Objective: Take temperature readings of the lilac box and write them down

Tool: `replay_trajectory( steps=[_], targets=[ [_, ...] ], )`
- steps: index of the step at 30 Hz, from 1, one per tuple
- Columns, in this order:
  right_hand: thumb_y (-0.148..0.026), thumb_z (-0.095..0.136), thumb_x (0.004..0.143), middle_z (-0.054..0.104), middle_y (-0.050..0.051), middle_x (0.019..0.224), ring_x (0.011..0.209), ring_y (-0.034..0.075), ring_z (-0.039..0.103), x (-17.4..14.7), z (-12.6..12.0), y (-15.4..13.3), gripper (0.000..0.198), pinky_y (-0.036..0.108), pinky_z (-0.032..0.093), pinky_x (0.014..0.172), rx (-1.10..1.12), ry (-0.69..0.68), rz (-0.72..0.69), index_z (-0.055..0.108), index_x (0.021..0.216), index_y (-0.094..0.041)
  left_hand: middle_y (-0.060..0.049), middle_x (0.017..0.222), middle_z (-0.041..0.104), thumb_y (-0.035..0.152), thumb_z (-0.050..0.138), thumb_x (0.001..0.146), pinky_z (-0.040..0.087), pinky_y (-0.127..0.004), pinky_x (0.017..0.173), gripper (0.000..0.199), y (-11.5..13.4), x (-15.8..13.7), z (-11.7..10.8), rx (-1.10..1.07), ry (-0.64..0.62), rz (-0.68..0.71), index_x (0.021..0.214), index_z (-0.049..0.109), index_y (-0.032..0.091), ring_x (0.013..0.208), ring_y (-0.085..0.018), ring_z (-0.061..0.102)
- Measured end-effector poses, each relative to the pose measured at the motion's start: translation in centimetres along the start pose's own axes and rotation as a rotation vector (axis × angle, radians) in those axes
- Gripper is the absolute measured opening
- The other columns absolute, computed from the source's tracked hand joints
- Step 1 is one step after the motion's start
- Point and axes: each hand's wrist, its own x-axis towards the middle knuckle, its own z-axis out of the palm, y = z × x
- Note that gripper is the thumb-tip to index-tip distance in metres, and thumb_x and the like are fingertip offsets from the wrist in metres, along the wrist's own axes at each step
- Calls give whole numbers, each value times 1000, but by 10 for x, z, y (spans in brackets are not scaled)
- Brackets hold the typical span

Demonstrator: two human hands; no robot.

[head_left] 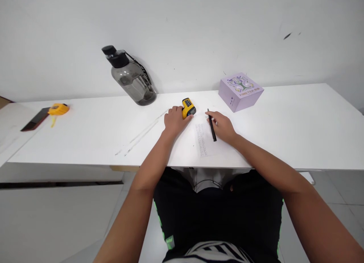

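My left hand (175, 121) rests on the white table, its fingers curled round a small yellow and black handheld device (188, 107) with a dark label. Part of the device is hidden by the hand. In my right hand (223, 127) is a black pen (212, 127), pinched between thumb and fingers, its tip pointing away from me. Beneath and left of that hand lies a thin white sheet of paper (202, 144) with several faint lines of writing, too small to read.
A grey see-through water bottle (133, 81) with a black lid stands near the wall. A lilac tea box (241, 92) sits at the back right. Far left are a yellow tape measure (58, 109) and a dark flat object (35, 119). Dark smudges (139, 138) mark the white table (298, 130).
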Motion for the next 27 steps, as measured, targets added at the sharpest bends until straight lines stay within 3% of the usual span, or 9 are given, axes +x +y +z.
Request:
replay_trajectory(
  steps=[6, 14, 27],
  targets=[
    [-18, 46, 88, 72, 10, 113, 92, 26, 66, 5, -6, 9, 39, 38, 50, 79, -218, 11, 116, 67, 121, -18, -11, 129, 58, 63, 50, 86, 44, -45, 95, 54, -1, 0, 1, -5, 8, 6, 125, 54, 25, 119, -32, 51],
    [-18, 44, 89, 71, 10, 116, 94, 28, 66, 5, -5, 12, 41, 39, 50, 78, -291, -7, 157, 67, 123, -19, -11, 132, 57, 63, 49, 86, 43, -44, 95, 54, -2, 0, 1, 9, 3, 10, 126, 53, 26, 121, -32, 51],
    [-25, 43, 96, 74, 6, 116, 95, 24, 70, 5, -5, 12, 36, 36, 51, 82, -337, 66, 90, 70, 120, -22, -11, 133, 56, 62, 48, 87, 43, -44, 95, 57, -3, -1, 1, 14, -8, 18, 131, 51, 25, 119, -32, 51]
  ],
)
